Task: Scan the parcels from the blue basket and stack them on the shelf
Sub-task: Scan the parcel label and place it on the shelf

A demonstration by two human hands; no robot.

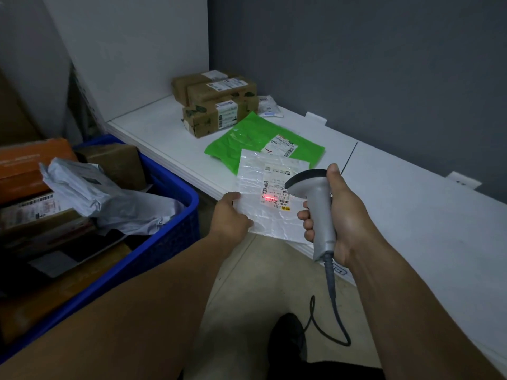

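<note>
White parcel (274,220) overhangs shelf (411,215) edge, pinched by left hand (233,215).

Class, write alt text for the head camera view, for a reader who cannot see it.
A person's right hand aims a grey barcode scanner, its red light on the label of a white parcel gripped by the left hand. Behind on the white shelf lie a green parcel and brown boxes; a blue basket of parcels stands to the left.
</note>
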